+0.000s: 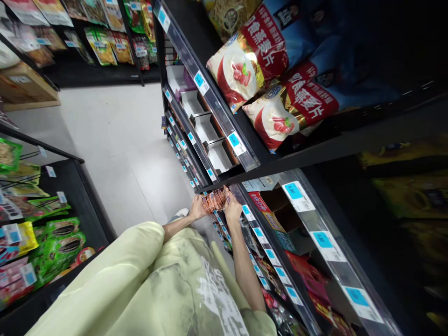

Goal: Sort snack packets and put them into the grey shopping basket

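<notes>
Held packets: a row of orange-brown snack packets [214, 200] sits between the person's two hands, in front of the body and near the front edge of the black shelving; whether a box or tray backs them is too small to tell.
Left grip: the left grip [198, 207] is closed on the aisle-side end of the row.
Right grip: the right grip [233, 208] is closed on the opposite end, beside the shelf price labels [248, 213].
Done so far: judging by the hold, the packets are secured at both ends, with the two hands sharing them.
Left over: neither hand has let go, and the row is not seen settled inside any compartment; the handling looks partway through.
Unclear: whether the underside of the row touches a shelf edge cannot be told from this angle.
Upper shelf: bags of instant oatmeal [241, 72] lie side by side, fronts toward the aisle, with no hand on them.
Shelf below the oatmeal: white-walled display boxes [206, 128] stand in a line, apart from the hands.
Right-hand shelf: coloured cartons [271, 219] stand behind the price strip, near the right forearm.
Across the aisle: green snack bags [63, 247] lie on another rack, well apart from the work, beyond the pale floor [115, 135].
</notes>
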`<control>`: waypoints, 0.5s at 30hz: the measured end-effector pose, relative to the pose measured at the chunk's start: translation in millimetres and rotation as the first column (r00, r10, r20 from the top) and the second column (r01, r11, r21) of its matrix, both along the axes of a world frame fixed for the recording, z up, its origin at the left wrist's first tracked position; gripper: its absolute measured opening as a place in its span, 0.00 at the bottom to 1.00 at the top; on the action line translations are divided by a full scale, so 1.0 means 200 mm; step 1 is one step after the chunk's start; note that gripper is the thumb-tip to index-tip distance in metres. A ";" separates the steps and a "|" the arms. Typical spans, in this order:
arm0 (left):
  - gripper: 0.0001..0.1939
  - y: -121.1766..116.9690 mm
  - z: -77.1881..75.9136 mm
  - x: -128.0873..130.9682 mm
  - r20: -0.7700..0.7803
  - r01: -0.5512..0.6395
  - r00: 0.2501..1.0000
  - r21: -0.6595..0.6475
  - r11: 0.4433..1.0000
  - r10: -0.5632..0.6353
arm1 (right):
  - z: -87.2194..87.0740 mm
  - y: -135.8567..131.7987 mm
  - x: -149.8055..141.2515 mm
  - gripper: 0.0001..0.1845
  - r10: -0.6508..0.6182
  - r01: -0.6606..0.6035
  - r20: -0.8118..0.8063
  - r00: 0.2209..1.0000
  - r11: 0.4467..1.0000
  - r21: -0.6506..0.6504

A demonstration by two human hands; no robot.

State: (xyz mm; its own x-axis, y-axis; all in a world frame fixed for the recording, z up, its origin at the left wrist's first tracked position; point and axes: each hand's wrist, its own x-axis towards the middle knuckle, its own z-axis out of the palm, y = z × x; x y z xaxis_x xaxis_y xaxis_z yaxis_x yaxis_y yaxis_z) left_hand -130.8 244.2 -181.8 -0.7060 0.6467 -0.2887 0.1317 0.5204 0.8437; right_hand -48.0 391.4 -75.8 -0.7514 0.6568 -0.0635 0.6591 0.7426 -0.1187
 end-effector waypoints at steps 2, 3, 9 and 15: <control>0.36 0.00 0.00 0.00 -0.009 -0.003 1.000 0.000 1.000 0.003 | -0.03 0.01 0.07 0.27 -0.025 0.025 0.017 1.000 1.000 0.001; 0.36 0.00 0.00 0.00 -0.010 -0.003 1.000 -0.001 1.000 0.003 | -0.04 0.01 0.09 0.27 -0.042 0.042 0.031 0.999 0.999 0.000; 0.35 0.01 -0.01 0.00 -0.025 0.011 1.000 0.014 1.000 -0.011 | -0.05 -0.03 0.09 0.21 -0.108 0.108 0.019 0.994 0.994 0.003; 0.35 0.01 -0.03 -0.01 -0.058 0.047 0.997 0.041 0.998 -0.045 | -0.01 -0.09 0.03 0.27 -0.194 0.180 -0.129 0.972 0.977 -0.111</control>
State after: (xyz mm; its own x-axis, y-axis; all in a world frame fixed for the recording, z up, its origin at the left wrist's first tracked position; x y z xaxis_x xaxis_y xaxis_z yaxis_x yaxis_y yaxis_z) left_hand -133.4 246.7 -187.4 -0.6897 0.6896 -0.2209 0.2030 0.4770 0.8551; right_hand -41.5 373.5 -78.0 -0.6216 0.7824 -0.0385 0.7575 0.5877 -0.2843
